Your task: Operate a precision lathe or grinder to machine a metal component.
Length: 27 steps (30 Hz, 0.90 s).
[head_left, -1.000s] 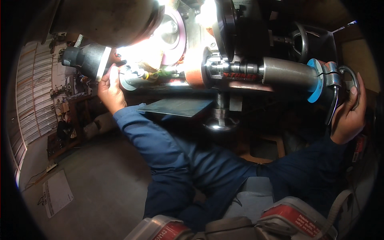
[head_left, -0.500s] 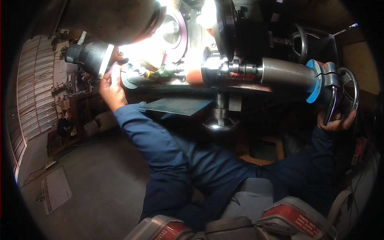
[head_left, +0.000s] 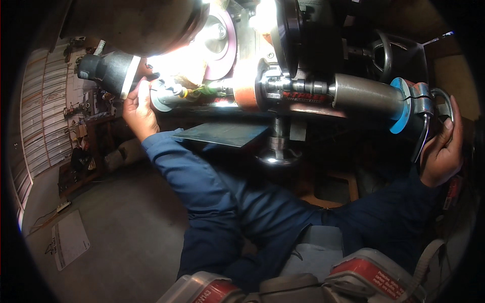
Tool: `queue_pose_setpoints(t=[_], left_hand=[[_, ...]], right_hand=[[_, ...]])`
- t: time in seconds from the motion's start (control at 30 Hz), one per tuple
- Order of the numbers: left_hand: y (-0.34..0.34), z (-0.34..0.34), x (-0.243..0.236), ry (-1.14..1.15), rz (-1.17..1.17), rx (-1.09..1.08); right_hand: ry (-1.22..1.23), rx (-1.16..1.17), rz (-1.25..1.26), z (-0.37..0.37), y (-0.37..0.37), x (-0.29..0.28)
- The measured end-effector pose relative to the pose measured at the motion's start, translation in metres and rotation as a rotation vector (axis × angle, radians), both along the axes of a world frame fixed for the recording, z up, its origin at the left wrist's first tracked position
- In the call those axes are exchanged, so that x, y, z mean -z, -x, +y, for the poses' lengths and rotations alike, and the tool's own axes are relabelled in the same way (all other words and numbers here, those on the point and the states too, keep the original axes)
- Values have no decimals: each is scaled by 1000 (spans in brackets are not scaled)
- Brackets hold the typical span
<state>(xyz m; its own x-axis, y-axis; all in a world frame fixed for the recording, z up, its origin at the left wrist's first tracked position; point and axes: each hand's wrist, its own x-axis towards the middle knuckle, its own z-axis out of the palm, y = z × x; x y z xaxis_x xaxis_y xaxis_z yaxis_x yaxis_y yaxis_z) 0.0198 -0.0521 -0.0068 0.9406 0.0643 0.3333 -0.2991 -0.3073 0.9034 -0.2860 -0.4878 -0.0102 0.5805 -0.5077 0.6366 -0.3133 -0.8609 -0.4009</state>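
A grinding machine fills the top of the view, with a purple grinding wheel [head_left: 221, 40] under a bright lamp. A long horizontal spindle [head_left: 323, 91] carries an orange collar [head_left: 246, 91] and a grey cylinder [head_left: 366, 96] with a blue ring [head_left: 399, 103]. My left hand [head_left: 137, 108] grips the round metal end piece [head_left: 166, 95] at the spindle's left tip, next to a black motor housing [head_left: 108, 70]. My right hand [head_left: 442, 146] wraps around the metal handwheel [head_left: 438, 103] at the right end. Both sleeves are dark blue.
A flat dark metal plate [head_left: 222, 134] juts out below the spindle beside a shiny round column [head_left: 275, 151]. Cluttered shelves [head_left: 83, 136] stand at the left wall. A white sheet [head_left: 68, 240] lies on the concrete floor. A respirator [head_left: 303, 285] shows at the bottom edge.
My right hand dropped under the handwheel half a second ago and has come back up along its rim. My left hand has stayed at the spindle's left end.
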Motion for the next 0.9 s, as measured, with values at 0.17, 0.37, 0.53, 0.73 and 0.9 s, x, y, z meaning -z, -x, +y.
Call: queue_pose_setpoints(t=[0.17,0.37,0.53,0.73,0.9], left_hand=[[6,-4,-6,-3,13,-22],[-6,9,7,-6,-9,1],[-8,19,8,-9,-19,14],[-11,19,12,48,10,23],[-12,24,13,35,1,20]], right_hand=[[-70,75,186,0,-1,-13],[-99,85,364,-15,-7,-31],[-189,69,543,-28,-20,-40],[-426,-98,651,-72,-33,-34],[-318,-63,617,-55,-32,-37]])
